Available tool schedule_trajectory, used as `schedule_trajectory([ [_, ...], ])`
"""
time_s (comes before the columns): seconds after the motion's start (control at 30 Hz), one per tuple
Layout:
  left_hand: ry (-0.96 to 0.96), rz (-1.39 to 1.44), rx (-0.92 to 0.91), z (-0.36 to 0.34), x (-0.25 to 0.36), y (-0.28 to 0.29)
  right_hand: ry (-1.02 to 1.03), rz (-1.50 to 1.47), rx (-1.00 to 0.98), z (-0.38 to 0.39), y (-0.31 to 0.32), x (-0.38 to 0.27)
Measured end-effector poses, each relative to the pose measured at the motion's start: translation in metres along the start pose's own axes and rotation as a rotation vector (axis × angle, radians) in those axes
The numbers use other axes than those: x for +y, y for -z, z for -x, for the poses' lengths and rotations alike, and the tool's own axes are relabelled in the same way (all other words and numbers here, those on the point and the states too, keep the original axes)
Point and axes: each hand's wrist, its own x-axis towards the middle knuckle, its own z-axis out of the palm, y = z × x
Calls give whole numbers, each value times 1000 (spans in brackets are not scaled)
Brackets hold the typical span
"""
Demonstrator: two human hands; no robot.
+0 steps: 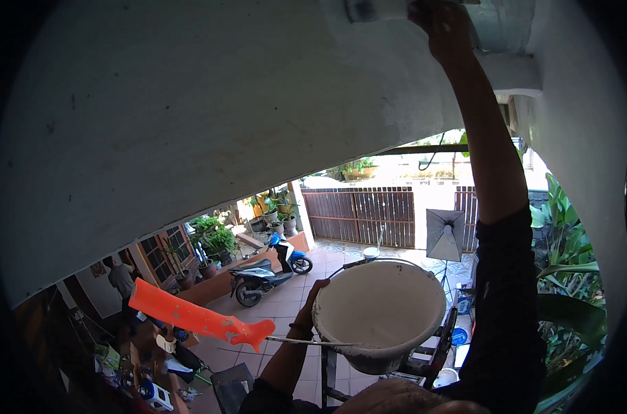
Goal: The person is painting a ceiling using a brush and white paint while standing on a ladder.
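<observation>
Two hands are far apart. Right hand (441, 27) grips a tool on the ceiling (189, 124) at 12 o'clock. Left hand (312, 303) holds the bucket (379, 317) rim, low at 6 o'clock.

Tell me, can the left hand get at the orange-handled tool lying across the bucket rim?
Probably yes. The left hand already grips the white bucket at its rim, right where the orange-handled tool rests, with nothing between them.
</observation>
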Motion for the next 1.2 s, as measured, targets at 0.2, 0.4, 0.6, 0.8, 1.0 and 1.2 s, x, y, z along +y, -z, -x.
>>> schedule_trajectory([
  [0.2,145,81,-53,-26,-18,14,-126,-103,100,-6,93,31],
  [0.4,219,119,-65,-16,-5,-1,166,530,8,10,123,20],
  [0.6,-47,-101,-33,5,8,-16,335,363,-106,-4,79,16],
  [0.8,177,79,-25,-22,-17,11,507,855,-95,-31,138,59],
  [1.0,166,49,-56,0,9,-9,163,444,57,-8,150,60],
  [1.2,36,32,-44,-13,-17,11,310,468,-26,-11,120,42],
])
